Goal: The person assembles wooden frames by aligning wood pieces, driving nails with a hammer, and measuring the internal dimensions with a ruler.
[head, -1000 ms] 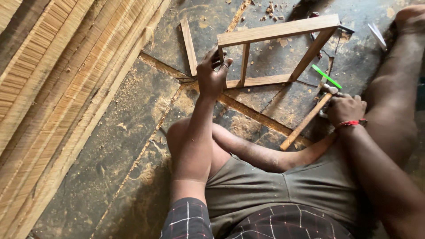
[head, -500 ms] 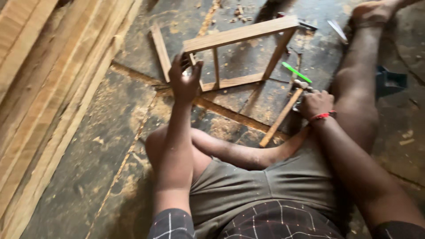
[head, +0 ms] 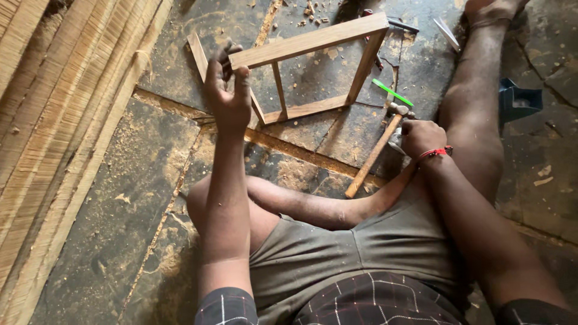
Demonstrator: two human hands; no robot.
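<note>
Dusty stone floor (head: 138, 180); left hand (head: 227, 96) grips slatted wooden frame (head: 313, 42), right hand (head: 423, 136) clasps wooden-handled hammer (head: 373, 155).

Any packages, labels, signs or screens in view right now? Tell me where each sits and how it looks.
None that I can make out: no label, sign or screen shows.
Nearest candidate: a dark blue box-like object on the floor at the right edge, beyond the outstretched leg; too unclear to call it a package.
</note>
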